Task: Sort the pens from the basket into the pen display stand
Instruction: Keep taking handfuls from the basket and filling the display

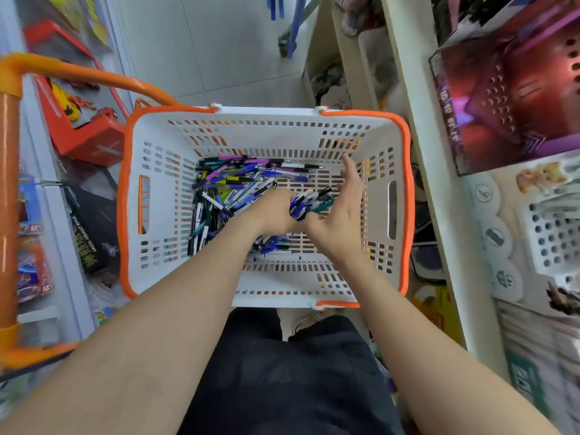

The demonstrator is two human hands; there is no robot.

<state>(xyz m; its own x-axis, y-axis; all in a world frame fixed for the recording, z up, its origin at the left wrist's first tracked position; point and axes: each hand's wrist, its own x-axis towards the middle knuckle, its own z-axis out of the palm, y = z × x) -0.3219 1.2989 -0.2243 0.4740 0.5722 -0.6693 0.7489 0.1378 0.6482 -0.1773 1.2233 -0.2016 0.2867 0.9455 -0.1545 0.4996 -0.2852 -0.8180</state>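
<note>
A loose heap of ballpoint pens [226, 186] with blue, purple, black, white and teal barrels lies on the floor of a white slotted plastic shopping basket [282, 127] with an orange rim. The heap is thickest toward the basket's left and far side, the pens crossing one another at every angle.

The left hand [276, 211] is down inside the basket near its middle, fingers curled round a bundle of blue, white and dark teal pens [309, 202] whose ends stick out to the right of the fist. The right hand [340, 221] is just beside that bundle, fingers straight and spread toward the basket's far right corner, palm turned to the pens, thumb close under the bundle. Whether it touches the pens cannot be told, but it grips nothing.

Both bare forearms reach in over the near rim, above a lap in black cloth [282, 378]. The basket stands on a pale tiled floor [219, 42]. An orange tubular frame [9, 183] runs along the left, beside an orange toy box [88, 133] and a black box with yellow lettering [91, 237]. To the right rises a cream shelf upright [423, 158], with a glossy purple-red box [518, 89] and a white perforated tray [552, 237] behind it.
</note>
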